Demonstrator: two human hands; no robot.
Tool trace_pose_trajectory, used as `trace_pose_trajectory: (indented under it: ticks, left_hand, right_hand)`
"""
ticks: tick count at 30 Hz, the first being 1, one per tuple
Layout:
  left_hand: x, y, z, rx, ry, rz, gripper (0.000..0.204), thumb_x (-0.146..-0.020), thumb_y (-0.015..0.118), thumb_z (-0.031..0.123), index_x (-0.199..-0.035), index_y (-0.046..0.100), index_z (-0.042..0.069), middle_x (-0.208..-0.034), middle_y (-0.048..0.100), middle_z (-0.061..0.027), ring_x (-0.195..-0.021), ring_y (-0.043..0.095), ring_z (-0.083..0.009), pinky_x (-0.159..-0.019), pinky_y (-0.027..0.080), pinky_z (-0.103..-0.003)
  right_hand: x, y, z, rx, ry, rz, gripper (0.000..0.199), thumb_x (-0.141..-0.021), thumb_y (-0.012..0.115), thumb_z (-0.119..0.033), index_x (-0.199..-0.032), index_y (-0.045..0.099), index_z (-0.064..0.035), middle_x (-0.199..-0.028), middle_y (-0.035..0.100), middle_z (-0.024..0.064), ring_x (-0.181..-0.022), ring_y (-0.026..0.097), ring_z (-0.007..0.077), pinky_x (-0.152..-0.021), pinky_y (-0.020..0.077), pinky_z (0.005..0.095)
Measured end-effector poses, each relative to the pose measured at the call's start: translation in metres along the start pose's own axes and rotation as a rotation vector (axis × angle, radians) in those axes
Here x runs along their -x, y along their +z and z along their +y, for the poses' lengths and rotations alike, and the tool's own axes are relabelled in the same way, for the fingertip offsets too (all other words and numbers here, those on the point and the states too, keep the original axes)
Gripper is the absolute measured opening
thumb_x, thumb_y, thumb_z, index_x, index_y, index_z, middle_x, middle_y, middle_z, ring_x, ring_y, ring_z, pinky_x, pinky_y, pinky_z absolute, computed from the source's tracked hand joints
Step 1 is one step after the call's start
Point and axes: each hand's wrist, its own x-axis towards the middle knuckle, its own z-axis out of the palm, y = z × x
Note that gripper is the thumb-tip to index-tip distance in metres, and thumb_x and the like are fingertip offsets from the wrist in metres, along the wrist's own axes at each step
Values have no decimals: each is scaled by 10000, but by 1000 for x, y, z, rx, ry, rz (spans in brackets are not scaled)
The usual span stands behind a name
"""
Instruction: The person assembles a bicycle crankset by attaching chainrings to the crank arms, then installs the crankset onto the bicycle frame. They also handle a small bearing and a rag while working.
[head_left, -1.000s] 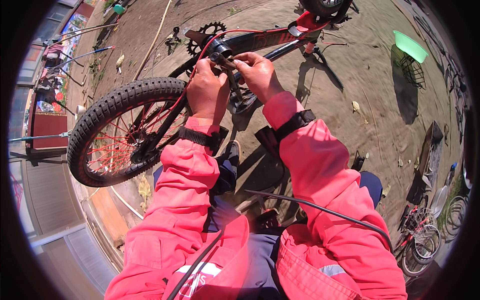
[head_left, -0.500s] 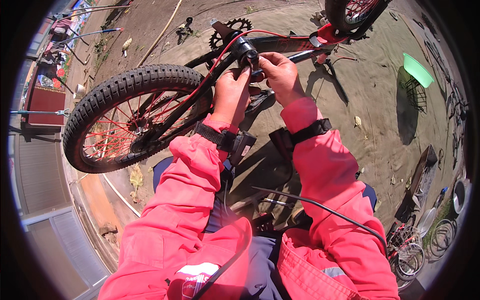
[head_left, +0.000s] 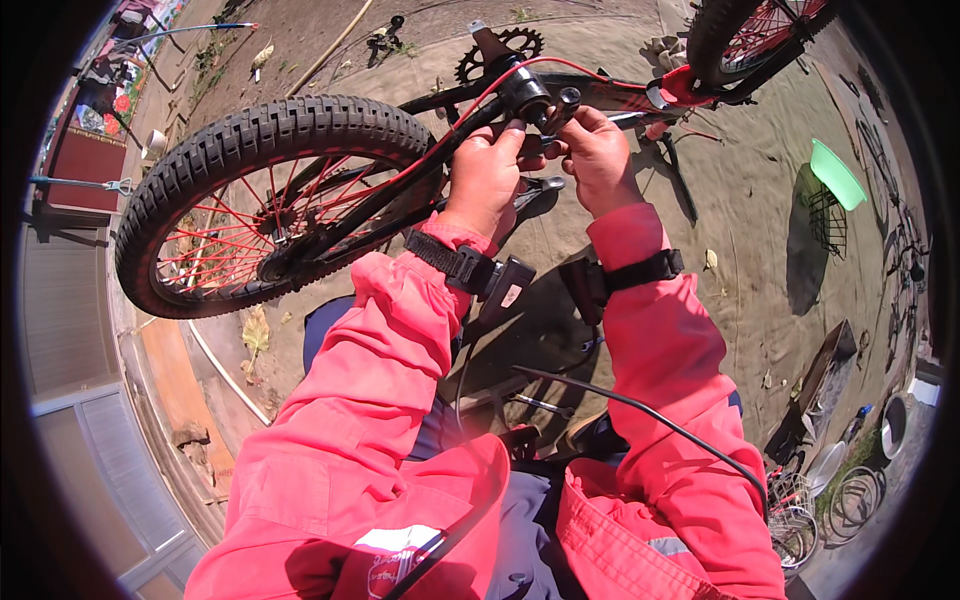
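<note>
- 1 bicycle, lying with its black frame [head_left: 420,190] across the ground.
- 2 bicycle wheels with red spokes: 1 knobby-tyred wheel [head_left: 270,200] whole in view, 1 wheel [head_left: 745,40] cut off by the upper edge.
- 1 toothed chainring [head_left: 500,50] by the frame.
- 1 red cable [head_left: 470,110] along the frame.
- 2 hands at the black hub part: the left hand [head_left: 485,180] and the right hand [head_left: 595,160].
- 2 black wrist straps [head_left: 455,265], 1 on each red sleeve.
- 1 green basin [head_left: 838,175] on the dirt.
- 1 wire basket [head_left: 825,215] beside it.
- 1 metal bowl [head_left: 895,425] at the right rim.
- 1 dry leaf [head_left: 255,330] below the whole wheel.
</note>
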Motion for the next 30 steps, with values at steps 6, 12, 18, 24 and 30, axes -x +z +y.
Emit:
trace_pose_trajectory:
  ticks: [6, 12, 18, 24, 30]
  left_hand:
    - [5, 6, 3, 110, -32, 28, 135, -1025, 600, 211, -1079, 634, 92, -922, 731, -42, -695, 656, -107, -489, 390, -232]
    - [8, 12, 6, 128, -17, 87, 164, -1024, 616, 223, -1025, 625, 59, -854, 727, -65, -660, 651, -104, -439, 373, -209]
    - [7, 9, 10, 104, -43, 62, 193, -1019, 625, 255, -1050, 611, 65, -926, 701, -54, -697, 661, -124, -492, 410, -229]
    - [6, 7, 8, 104, -68, 65, 280, -988, 663, 275, -1104, 603, 27, -946, 690, -73, -715, 666, -138, -526, 437, -243]
    - [-1, 7, 3, 122, -86, 38, 292, -993, 679, 315, -1104, 607, 55, -963, 682, -47, -772, 624, -123, -542, 402, -220]
  right_hand:
    - [0, 2, -3, 27, 21, 16, 227, -935, 759, -222, -1049, 697, -36, -893, 722, 8, -610, 597, 59, -488, 345, 192]
    - [-2, 6, -6, 129, 19, 38, 205, -933, 754, -209, -1035, 705, -38, -895, 727, 16, -626, 603, 58, -501, 372, 196]
    - [0, 30, -42, 505, -454, 131, 297, -899, 761, -225, -1073, 716, 10, -891, 733, 48, -727, 653, 88, -672, 531, 251]
    - [0, 60, -94, 928, -651, -214, 440, -878, 757, -388, -1145, 726, -39, -926, 737, 87, -847, 703, 202, -776, 547, 339]
    - [-1, 62, -96, 1041, -658, -252, 325, -915, 741, -351, -1085, 738, -75, -835, 709, 115, -768, 679, 228, -718, 523, 359]
